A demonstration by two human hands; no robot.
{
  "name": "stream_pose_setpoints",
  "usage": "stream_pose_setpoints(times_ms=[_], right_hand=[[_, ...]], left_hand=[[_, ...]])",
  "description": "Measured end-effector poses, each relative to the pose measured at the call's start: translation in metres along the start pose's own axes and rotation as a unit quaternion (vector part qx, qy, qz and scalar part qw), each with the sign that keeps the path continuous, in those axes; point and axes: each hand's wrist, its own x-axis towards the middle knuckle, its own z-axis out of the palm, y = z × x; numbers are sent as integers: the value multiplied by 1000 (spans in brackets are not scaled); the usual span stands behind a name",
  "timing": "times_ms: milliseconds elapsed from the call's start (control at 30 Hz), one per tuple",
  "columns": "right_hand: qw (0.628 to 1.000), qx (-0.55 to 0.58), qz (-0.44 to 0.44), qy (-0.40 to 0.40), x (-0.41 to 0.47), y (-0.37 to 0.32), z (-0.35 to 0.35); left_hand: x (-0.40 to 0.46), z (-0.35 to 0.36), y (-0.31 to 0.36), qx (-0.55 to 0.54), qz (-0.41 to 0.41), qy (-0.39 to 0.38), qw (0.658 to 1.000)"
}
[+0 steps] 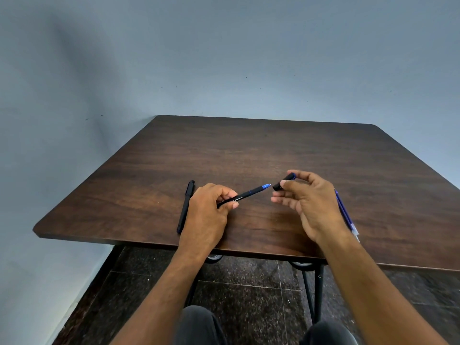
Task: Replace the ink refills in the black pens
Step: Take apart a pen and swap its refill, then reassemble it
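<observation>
A dark wood-grain table with rounded corners is standing on black metal legs against a blue-grey wall. A capped black pen is lying on its near left part. Blue ink refills are lying together near its right front edge.

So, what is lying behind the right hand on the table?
Behind the right hand, thin blue refills with clear ends lie on the dark wooden table. The hand covers their upper part, so their number cannot be told.
</observation>
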Motion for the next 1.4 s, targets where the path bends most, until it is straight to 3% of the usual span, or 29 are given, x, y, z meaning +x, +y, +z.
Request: stream_pose_setpoints(times_ms=[133, 1400], right_hand=[[998, 55, -32, -19, -8, -4, -1], [997, 39, 4, -67, -14, 22, 16]], left_hand=[[0, -1, 1, 10, 0, -3, 1000], [-4, -2, 9, 40, 60, 24, 997]])
